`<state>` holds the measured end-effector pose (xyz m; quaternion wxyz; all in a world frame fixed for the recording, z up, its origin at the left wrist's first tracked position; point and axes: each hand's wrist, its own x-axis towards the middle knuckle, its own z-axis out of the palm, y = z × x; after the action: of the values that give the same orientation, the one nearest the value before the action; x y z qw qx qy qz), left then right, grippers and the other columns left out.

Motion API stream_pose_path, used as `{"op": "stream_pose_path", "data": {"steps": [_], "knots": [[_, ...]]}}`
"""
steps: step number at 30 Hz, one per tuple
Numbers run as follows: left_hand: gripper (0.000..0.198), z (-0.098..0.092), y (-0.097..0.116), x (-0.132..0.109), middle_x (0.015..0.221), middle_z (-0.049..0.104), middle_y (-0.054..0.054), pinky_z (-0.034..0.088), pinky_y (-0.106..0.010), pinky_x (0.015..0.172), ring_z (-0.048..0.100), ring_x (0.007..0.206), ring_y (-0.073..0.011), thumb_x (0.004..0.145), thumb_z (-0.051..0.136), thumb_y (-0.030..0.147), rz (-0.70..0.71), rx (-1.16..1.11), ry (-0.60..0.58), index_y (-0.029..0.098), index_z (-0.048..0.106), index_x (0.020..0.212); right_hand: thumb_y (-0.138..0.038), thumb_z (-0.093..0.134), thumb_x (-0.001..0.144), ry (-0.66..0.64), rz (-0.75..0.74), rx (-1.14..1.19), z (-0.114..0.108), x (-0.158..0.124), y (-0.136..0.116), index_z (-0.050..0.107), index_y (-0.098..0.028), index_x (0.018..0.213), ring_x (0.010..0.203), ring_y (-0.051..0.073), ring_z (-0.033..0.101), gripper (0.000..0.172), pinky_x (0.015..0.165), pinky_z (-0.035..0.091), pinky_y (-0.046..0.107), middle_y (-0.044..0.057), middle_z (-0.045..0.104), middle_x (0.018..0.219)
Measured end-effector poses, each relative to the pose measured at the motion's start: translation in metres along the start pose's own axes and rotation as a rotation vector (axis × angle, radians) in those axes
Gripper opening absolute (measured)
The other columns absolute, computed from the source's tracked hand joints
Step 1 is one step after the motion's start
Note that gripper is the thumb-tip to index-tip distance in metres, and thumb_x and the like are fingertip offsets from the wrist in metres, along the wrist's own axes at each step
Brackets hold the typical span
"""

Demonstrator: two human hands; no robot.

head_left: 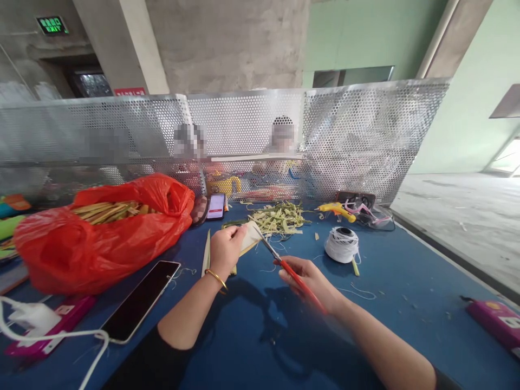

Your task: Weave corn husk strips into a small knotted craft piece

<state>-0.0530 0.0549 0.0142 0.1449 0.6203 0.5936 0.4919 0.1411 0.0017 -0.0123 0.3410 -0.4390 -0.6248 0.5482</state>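
Observation:
My left hand [226, 250], with a gold bangle at the wrist, pinches a pale, flat leaf strip [251, 236] above the blue table. My right hand [311, 281] is closed round the red handles of a pair of scissors [296, 277]. Their metal blades point up and left, and the tips meet the strip's right edge; whether they are cutting into it I cannot tell. Behind the strip lies a pile of green and yellowish leaf scraps [280, 218]. A longer pale strip [206, 254] rests just left of my left hand.
A red plastic bag [109, 249] of dry stalks fills the left, with a dark phone [142, 300] and a power strip [52, 330] nearer. White string [342, 246], a yellow glue gun [337, 210] and glasses [371, 215] lie right. A perforated metal screen [244, 124] stands behind, people beyond.

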Motion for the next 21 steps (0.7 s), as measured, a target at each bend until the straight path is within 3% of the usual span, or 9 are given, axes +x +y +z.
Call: {"op": "stream_pose_path", "data": {"steps": [11,18,21], "knots": [[0.046,0.0021,-0.0037,0.0024,0.042,0.03,0.004,0.02,-0.026,0.047,0.028,0.048,-0.01,0.075,0.047,0.052,-0.038,-0.055,-0.014,0.018,0.044,0.045,-0.067,0.063,0.069,0.011,-0.02,0.01,-0.0017,0.0017,0.0032,0.058,-0.015,0.08,0.043,0.003,0.021,0.053,0.04,0.018,0.021,-0.01,0.024,0.053],[0.046,-0.0013,-0.0001,0.0032,0.043,0.032,0.003,0.02,-0.026,0.047,0.029,0.05,-0.0104,0.071,0.05,0.054,-0.059,-0.105,-0.001,0.019,0.042,0.042,-0.07,0.06,0.069,0.029,-0.035,-0.037,-0.0005,0.0018,0.0044,0.058,-0.015,0.085,0.045,0.004,0.023,0.057,0.04,0.02,0.021,-0.009,0.028,0.056],[0.047,0.0003,-0.0031,0.0043,0.044,0.033,0.003,0.021,-0.025,0.047,0.029,0.05,-0.0103,0.069,0.052,0.057,-0.075,-0.15,-0.028,0.018,0.049,0.044,-0.068,0.057,0.073,-0.01,-0.057,-0.044,-0.0013,-0.0014,0.0022,0.058,-0.016,0.091,0.046,0.005,0.026,0.056,0.042,0.022,0.021,-0.008,0.031,0.058]]}}
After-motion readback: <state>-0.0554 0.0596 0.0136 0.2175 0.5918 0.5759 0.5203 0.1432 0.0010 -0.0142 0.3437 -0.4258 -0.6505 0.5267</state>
